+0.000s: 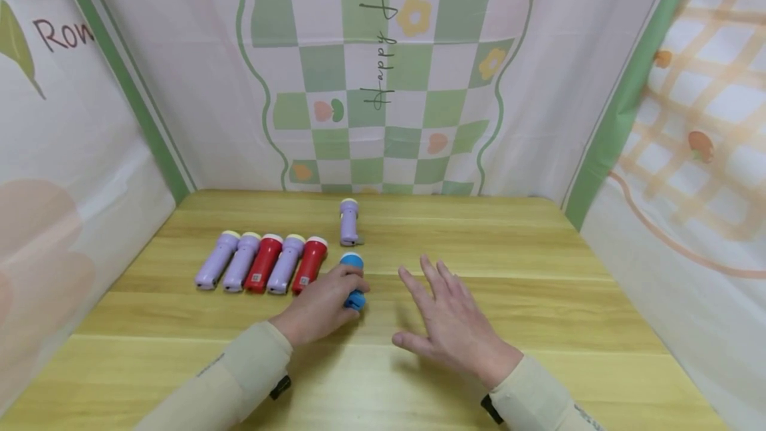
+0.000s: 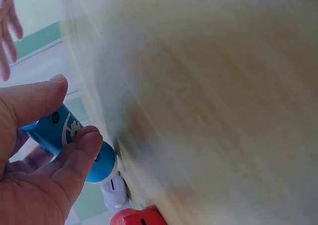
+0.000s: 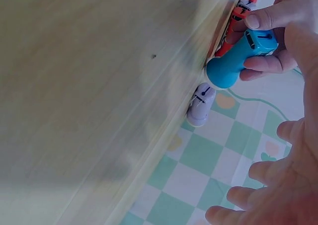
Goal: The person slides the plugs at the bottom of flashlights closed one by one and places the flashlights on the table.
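Observation:
My left hand [image 1: 317, 306] grips a blue flashlight [image 1: 352, 260] with a white-rimmed head, over the middle of the wooden table. In the left wrist view, thumb and fingers curl round the blue flashlight [image 2: 47, 130], which has a white print on its body. My right hand [image 1: 453, 326] hovers to its right, fingers spread, holding nothing. Left of the blue flashlight lies a row of purple flashlights [image 1: 218, 260] and red flashlights [image 1: 264, 263], side by side. The left hand partly hides the nearest red flashlight [image 1: 312, 258]. Beyond the blue one lies a lone purple flashlight [image 1: 349, 223].
The wooden table [image 1: 509, 238] runs back to a hanging cloth [image 1: 443, 65] with green and white checks. Patterned cloths also flank the left and right sides. A small dark speck [image 3: 154, 56] shows on the tabletop in the right wrist view.

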The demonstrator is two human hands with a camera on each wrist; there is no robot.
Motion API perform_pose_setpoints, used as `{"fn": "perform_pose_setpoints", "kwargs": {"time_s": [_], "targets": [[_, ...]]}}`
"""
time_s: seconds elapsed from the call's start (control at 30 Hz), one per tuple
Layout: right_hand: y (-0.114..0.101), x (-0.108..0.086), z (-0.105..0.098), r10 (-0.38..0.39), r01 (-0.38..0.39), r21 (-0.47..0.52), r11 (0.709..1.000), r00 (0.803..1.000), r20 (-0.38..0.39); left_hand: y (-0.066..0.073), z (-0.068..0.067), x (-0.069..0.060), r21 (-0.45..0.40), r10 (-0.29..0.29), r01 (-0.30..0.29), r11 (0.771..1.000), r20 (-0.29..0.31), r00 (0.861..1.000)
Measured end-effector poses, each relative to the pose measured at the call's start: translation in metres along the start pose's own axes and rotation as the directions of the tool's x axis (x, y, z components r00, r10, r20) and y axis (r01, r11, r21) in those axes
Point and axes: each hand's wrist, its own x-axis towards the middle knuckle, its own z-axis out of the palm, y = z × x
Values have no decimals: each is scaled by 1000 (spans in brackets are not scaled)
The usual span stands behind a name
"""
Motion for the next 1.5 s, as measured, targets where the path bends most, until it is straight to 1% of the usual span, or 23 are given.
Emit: {"fn": "perform_pose_setpoints", "kwargs": {"time_s": [0.27, 0.37, 0.47, 0.6, 0.73, 0.87, 1.0, 1.07, 1.17, 1.37, 1.43, 1.5], "targets": [[-1, 0, 1, -6, 6, 13, 1000, 1000, -5, -4, 6, -2, -7, -33, 33, 999, -35, 999], [0, 0, 1, -9, 9, 12, 1000, 1000, -5, -5, 8, -2, 16, -31, 32, 999, -50, 998], [0, 1, 2, -13, 13, 12, 1000, 1000, -5, -7, 10, -3, 44, -16, 19, 999, -66, 998], [0, 1, 2, -18, 18, 11, 1000, 1000, -7, -5, 10, -4, 92, -25, 28, 995, -42, 999], [0, 1, 1, -21, 21, 11, 1000, 1000, -5, -4, 10, -5, 142, -15, 17, 990, -15, 1000], [-1, 1, 1, -19, 19, 14, 1000, 1000, -1, -4, 12, -6, 148, 2, 2, 989, -29, 1000], [-1, 1, 0, -21, 21, 11, 1000, 1000, -2, -4, 13, -8, 141, 2, 3, 990, -37, 999], [-1, 1, 0, -22, 23, 10, 1000, 1000, -4, -4, 13, -8, 156, -1, 7, 988, -36, 999], [-2, 1, 1, -21, 21, 10, 1000, 1000, -4, -4, 12, -9, 214, -7, 14, 977, -35, 999], [-2, 2, 1, -18, 18, 8, 1000, 1000, 2, -4, 10, -10, 346, -18, 28, 938, -34, 999], [-3, 2, 1, -19, 18, 8, 1000, 1000, 7, -4, 10, -9, 377, -5, 19, 926, -37, 999], [-3, 2, 1, -19, 19, 7, 1000, 1000, 11, -4, 10, -8, 419, 7, 8, 908, -35, 999]]}}
